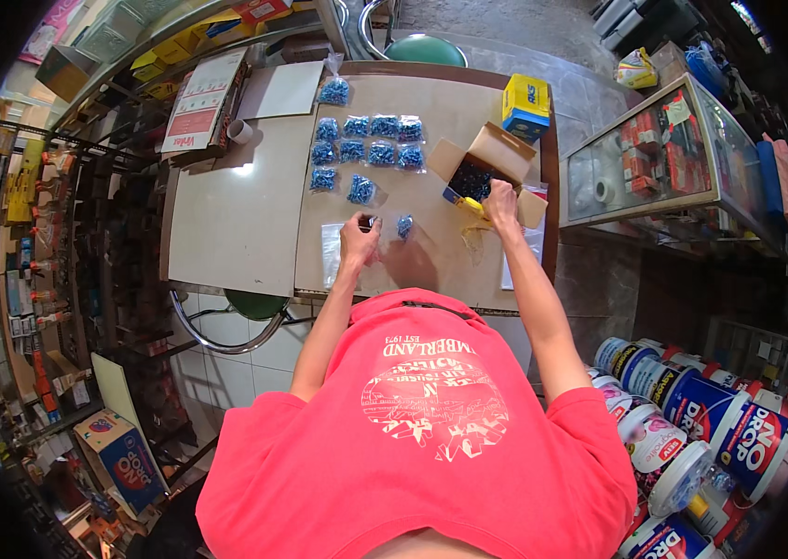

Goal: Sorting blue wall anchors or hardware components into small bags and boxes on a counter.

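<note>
My right hand (501,202) is at the front edge of an open cardboard box (472,178) filled with dark blue screws; its fingers are partly hidden, so its hold cannot be told. A yellow object (471,205) lies beside it at the box's rim. My left hand (360,241) is closed around a small clear plastic bag (371,257), near a stack of flat clear bags (331,253). Right of this hand lies a small pile of blue screws (404,226). Beyond it, several filled clear bags of screws (381,153) lie in rows, with a larger tied one (334,91) behind.
A yellow and blue box (526,107) stands at the table's back right corner. Clear plastic packaging (511,262) lies at the right edge. Flattened cartons (200,105) and a tape roll (239,131) are at back left. A glass display case (645,154) stands right.
</note>
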`<state>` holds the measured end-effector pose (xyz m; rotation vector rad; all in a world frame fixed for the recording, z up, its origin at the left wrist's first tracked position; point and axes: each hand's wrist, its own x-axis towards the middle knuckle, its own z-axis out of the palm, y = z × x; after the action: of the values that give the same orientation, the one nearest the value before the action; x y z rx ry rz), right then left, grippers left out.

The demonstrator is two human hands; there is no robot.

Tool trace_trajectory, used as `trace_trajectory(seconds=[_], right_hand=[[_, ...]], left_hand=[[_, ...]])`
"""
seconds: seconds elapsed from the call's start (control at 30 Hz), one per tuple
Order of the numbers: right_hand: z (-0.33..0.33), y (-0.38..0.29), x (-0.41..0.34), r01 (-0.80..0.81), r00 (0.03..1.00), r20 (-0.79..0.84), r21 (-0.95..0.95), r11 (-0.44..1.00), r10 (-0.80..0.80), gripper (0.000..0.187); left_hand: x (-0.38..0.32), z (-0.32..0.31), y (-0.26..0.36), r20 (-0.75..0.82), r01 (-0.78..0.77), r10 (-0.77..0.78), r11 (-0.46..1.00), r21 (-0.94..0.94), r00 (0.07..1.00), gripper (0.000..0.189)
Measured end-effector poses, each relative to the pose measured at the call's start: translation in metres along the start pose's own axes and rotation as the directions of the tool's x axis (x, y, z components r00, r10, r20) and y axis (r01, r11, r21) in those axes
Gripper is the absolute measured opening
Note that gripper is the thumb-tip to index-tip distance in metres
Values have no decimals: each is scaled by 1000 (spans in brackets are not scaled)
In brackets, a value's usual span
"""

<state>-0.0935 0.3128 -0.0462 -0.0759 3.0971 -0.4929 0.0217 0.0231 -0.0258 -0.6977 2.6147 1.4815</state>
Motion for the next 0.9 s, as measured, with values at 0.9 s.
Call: trace_trajectory(seconds=[0.9], right_hand=[[6,3,4,-23,999,-32,100,995,27,12]], left_hand=[[3,3,2,11,-22,23,996,-82,1000,25]])
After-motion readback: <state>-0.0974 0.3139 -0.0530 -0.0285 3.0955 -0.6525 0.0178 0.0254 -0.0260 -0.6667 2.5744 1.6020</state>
